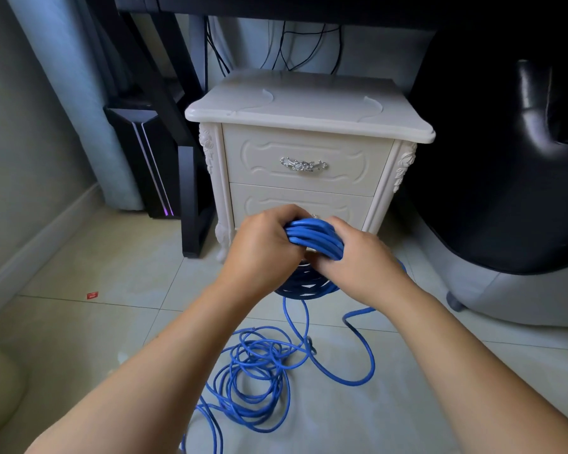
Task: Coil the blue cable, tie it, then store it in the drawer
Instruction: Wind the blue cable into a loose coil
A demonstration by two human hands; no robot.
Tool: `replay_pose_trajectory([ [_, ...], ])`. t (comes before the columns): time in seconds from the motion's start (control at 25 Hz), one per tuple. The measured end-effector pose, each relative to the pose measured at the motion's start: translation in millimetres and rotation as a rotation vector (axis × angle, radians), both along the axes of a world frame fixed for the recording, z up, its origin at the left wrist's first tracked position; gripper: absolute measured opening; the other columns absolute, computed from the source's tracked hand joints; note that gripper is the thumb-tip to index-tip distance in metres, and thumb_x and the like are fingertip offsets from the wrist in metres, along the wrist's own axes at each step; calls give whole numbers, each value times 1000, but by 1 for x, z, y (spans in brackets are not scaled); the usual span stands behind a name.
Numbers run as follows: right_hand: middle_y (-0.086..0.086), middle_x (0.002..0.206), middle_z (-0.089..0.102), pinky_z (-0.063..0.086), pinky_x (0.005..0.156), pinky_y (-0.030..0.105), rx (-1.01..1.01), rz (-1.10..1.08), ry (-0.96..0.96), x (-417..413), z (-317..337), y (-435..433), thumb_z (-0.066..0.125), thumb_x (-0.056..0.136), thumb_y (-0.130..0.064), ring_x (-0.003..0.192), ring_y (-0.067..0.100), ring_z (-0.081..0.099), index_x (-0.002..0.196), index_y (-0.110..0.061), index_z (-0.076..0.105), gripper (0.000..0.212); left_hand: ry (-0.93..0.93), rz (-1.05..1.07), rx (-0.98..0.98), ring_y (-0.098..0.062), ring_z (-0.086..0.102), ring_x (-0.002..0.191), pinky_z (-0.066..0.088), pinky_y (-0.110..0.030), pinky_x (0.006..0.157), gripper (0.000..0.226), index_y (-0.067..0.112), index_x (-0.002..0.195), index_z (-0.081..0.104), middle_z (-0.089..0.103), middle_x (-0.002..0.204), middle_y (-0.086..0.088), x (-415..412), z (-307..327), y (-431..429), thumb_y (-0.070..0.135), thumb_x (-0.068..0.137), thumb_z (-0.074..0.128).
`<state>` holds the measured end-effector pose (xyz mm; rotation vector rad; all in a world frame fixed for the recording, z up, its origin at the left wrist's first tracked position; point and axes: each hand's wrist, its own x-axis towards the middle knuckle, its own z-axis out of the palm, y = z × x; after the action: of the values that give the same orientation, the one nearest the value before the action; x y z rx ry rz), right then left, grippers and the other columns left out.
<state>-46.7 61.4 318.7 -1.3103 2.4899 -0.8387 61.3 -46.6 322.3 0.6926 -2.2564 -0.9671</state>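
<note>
Just in front of the white nightstand (309, 106), level with its lower drawer (276, 199), the left hand (263, 245) and right hand (359, 262) met on the blue cable (312, 237); left hand was clenched round the bundled turns from the left; right hand grasped the same bundle from the right; the two hands sat very close, coil wedged between them; the coil's lower part hung in shadow under the wrists; from it a strand dropped to the tiled floor (63, 322) and ran into a loose tangle (256, 365) of uncoiled loops between the forearms, reaching the bottom edge of view; one wide loop swung out right, toward the base of the black chair (505, 175); both drawers were shut; upper drawer (304, 142) and its silver handle (304, 164) stood above the hands, untouched; the lower drawer's handle was mostly hidden behind the coil; a black desk leg (191, 204) stood tight against the nightstand's left side, the chair close on its right; a computer tower (145, 172) stood further left; open floor lay left of the arms, a small red scrap (92, 295) on it; the wall skirting (30, 244) bounded that side.
</note>
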Motion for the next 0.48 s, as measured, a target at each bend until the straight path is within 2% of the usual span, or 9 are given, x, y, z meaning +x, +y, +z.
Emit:
replay_pose_trajectory([
  [0.08, -6, 74, 61, 50, 71, 39, -120, -50, -75, -4, -10, -3, 57, 86, -26, 75, 24, 58, 90, -30, 54, 7, 12, -83, 7, -1, 59, 82, 44, -17, 72, 37, 30, 109, 66, 65, 90, 13, -1, -1, 1, 10, 79, 71],
  [0.16, -8, 69, 63, 49, 67, 29, -314, -226, -268, -10, -15, -6, 58, 90, -22, 66, 8, 61, 83, -25, 57, 8, 49, -100, 165, -3, 55, 103, 43, -14, 83, 60, 33, 126, 53, 56, 112, 7, -1, -1, -2, 22, 75, 82],
  [0.2, -10, 65, 62, 48, 61, 23, -429, -338, -381, -15, -14, -7, 60, 92, -22, 57, -1, 59, 79, -23, 58, 13, 75, -34, 284, -4, 53, 105, 42, -14, 83, 60, 31, 126, 51, 53, 114, 6, -2, -2, -4, 27, 75, 82],
  [0.24, -11, 62, 62, 46, 56, 21, -541, -438, -487, -21, -13, -7, 61, 93, -23, 52, -3, 57, 76, -23, 58, 16, 81, 54, 383, -6, 54, 98, 44, -17, 78, 48, 26, 118, 54, 55, 108, 5, -2, -3, -5, 32, 78, 80],
  [0.28, -10, 62, 61, 45, 56, 22, -646, -513, -593, -27, -11, -7, 62, 92, -24, 53, 2, 58, 75, -22, 57, 18, 28, 97, 483, -10, 57, 86, 46, -22, 72, 32, 19, 105, 59, 59, 96, 2, -1, -4, -5, 36, 83, 74],
  [0.32, -6, 64, 62, 46, 60, 25, -734, -563, -692, -33, -10, -6, 63, 90, -25, 59, 9, 60, 75, -22, 57, 17, -94, 55, 608, -15, 61, 75, 48, -28, 68, 28, 14, 92, 62, 62, 85, -1, 0, -5, -3, 41, 88, 66],
  [0.36, -1, 69, 63, 49, 64, 32, -809, -596, -778, -36, -9, -5, 64, 89, -26, 65, 16, 62, 79, -21, 59, 12, -254, -77, 764, -17, 64, 68, 50, -28, 63, 37, 11, 84, 64, 65, 77, -5, 0, -7, 3, 47, 93, 56],
  [0.44, 4, 72, 68, 56, 66, 39, -921, -621, -917, -38, -9, -5, 60, 92, -23, 69, 22, 68, 92, -15, 61, 8, -507, -339, 1050, -21, 71, 70, 54, -27, 59, 58, 7, 90, 67, 72, 82, -12, -2, -17, 19, 58, 97, 40],
  [0.48, 5, 73, 69, 59, 64, 38, -956, -612, -988, -37, -8, -4, 58, 95, -20, 69, 22, 70, 94, -13, 61, 8, -518, -349, 1154, -23, 72, 76, 57, -29, 60, 61, 5, 99, 66, 73, 90, -15, -5, -24, 27, 60, 96, 40],
])
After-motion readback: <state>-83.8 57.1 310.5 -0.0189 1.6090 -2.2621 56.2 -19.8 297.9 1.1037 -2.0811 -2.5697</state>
